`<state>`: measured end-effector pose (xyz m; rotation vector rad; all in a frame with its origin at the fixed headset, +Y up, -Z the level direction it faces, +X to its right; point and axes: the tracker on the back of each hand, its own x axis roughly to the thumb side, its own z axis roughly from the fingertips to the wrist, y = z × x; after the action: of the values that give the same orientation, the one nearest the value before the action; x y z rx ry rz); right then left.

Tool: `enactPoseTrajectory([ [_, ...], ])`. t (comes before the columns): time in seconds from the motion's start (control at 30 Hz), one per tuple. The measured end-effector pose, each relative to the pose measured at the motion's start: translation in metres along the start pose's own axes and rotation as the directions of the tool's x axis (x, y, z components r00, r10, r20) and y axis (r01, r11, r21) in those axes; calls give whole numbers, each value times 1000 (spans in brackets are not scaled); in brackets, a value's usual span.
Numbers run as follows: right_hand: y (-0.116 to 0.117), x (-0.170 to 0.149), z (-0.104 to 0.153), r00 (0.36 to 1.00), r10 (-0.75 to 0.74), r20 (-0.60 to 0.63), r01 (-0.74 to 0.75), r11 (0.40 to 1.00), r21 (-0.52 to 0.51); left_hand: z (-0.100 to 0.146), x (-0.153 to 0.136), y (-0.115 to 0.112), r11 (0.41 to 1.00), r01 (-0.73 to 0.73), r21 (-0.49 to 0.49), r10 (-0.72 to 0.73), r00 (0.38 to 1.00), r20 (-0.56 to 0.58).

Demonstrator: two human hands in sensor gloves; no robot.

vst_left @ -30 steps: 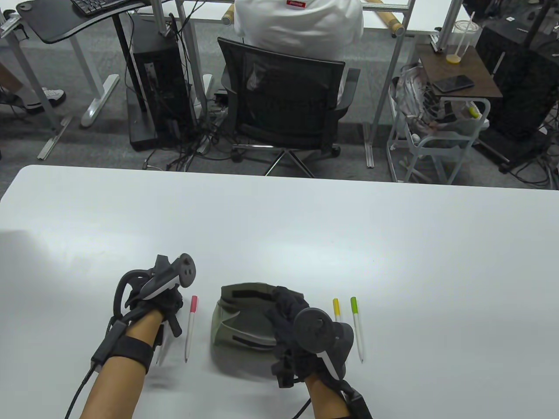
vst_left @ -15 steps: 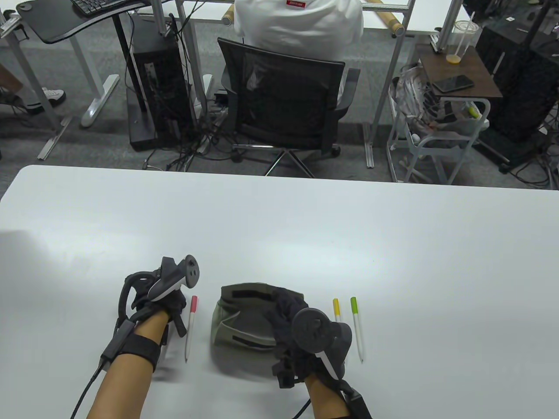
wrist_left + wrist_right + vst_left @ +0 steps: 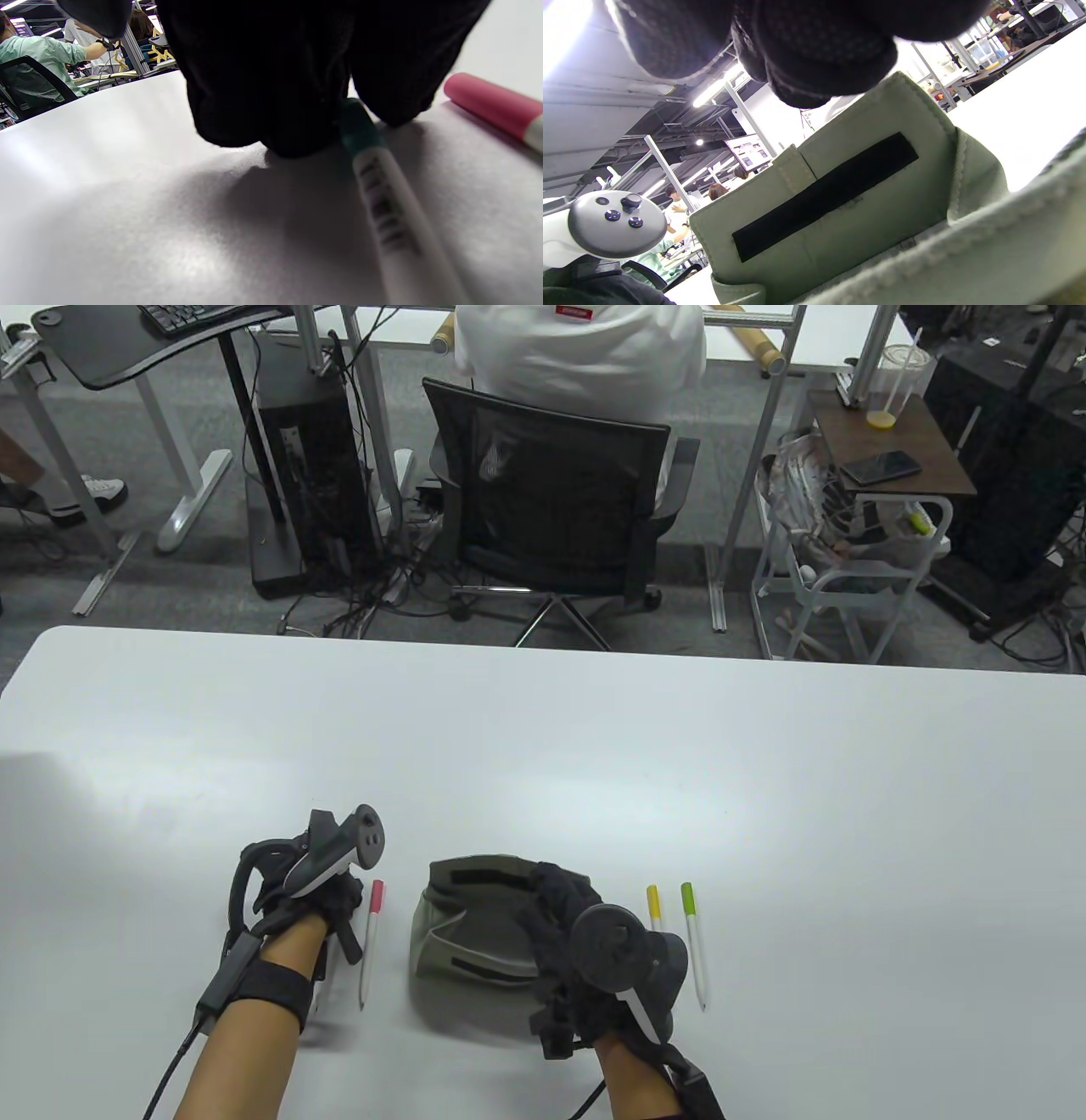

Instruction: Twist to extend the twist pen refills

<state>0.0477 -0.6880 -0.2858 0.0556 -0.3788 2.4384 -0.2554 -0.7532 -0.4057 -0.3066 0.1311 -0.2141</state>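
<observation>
My left hand [image 3: 327, 908] is low on the table at the front left. In the left wrist view its fingers [image 3: 271, 106] close around the teal cap of a white pen [image 3: 382, 199] that lies on the table. A pink-capped pen [image 3: 370, 942] lies just to its right, also in the left wrist view [image 3: 492, 106]. My right hand [image 3: 551, 903] rests on the right rim of an olive pouch [image 3: 467, 925] with its fingers [image 3: 814, 63] curled over the open flap [image 3: 840, 199]. A yellow-capped pen [image 3: 653, 901] and a green-capped pen [image 3: 693, 942] lie to the right of it.
The white table [image 3: 594, 746] stretches wide beyond the hands. Behind its far edge stand an office chair [image 3: 551, 509] with a seated person and a small side cart [image 3: 857, 560].
My left hand has shifted slightly to the right, toward the pink-capped pen. My right hand and the pouch have barely moved.
</observation>
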Motion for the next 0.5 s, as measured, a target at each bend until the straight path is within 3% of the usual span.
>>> enactPoseTrajectory([
  [0.2, 0, 0, 0, 1000, 4, 4, -4, 1000, -4, 11, -5, 18, 998, -61, 34, 60, 998, 23],
  [0.37, -3, 0, 0, 1000, 2, 1, -2, 1000, -19, 34, -6, 60, 961, -200, 192, 179, 976, 122],
  [0.5, -5, 1, -1, 1000, 2, 5, -2, 999, -33, 61, 6, 88, 895, -299, 330, 216, 940, 265],
])
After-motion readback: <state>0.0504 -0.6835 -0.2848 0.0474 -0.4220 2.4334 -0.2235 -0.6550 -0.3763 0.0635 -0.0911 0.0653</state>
